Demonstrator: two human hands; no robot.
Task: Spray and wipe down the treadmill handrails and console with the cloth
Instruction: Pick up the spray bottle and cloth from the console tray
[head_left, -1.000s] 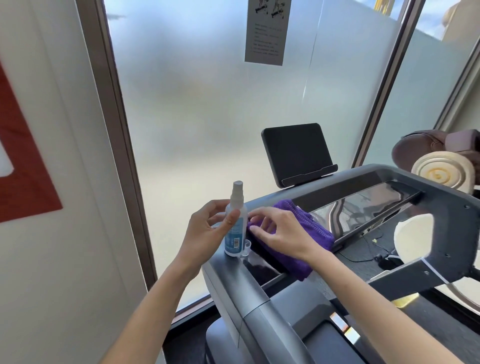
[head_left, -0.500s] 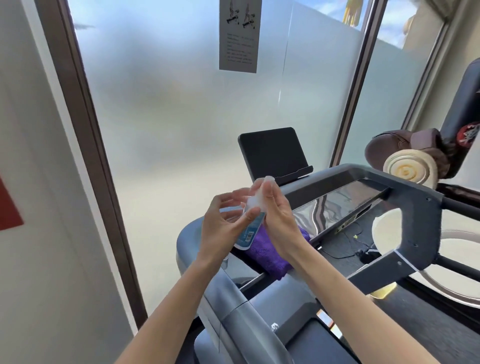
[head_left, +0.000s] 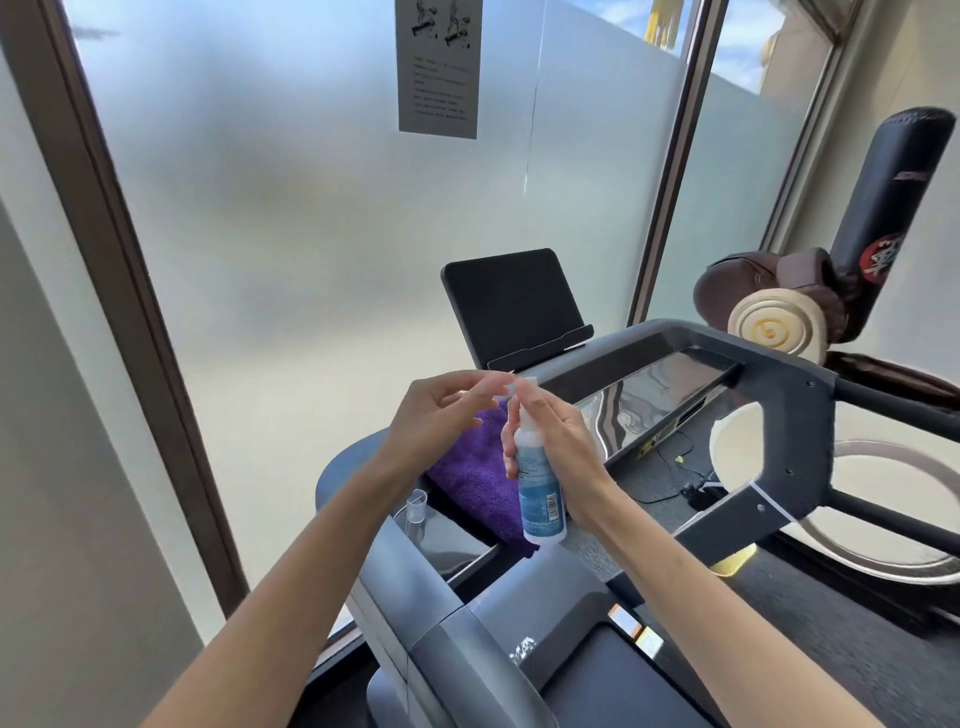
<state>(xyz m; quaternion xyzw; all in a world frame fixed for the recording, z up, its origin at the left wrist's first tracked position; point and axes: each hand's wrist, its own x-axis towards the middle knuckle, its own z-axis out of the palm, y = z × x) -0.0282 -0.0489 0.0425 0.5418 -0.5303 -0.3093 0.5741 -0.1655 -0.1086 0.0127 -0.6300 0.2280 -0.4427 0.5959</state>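
Observation:
My right hand (head_left: 563, 441) is wrapped around a small white spray bottle (head_left: 537, 501) with a blue label, held upright above the treadmill console (head_left: 670, 387). One finger lies over its spray head. My left hand (head_left: 441, 418) hovers just left of the nozzle with its fingers spread and nothing in it. A purple cloth (head_left: 467, 475) lies bunched on the console's left end, partly hidden behind both hands. The bottle's clear cap (head_left: 418, 506) stands on the console beside the cloth. The grey left handrail (head_left: 431, 629) runs toward me below my arms.
A black tablet holder (head_left: 514, 306) rises behind the console, against a frosted window. The right handrail frame (head_left: 784, 415) curves off to the right. A black punching bag (head_left: 893, 208) and brown and cream gear (head_left: 774, 325) stand at the far right.
The bottle came up off the console and passed from my left hand to my right. My left hand has let go and opened. The cloth stayed on the console.

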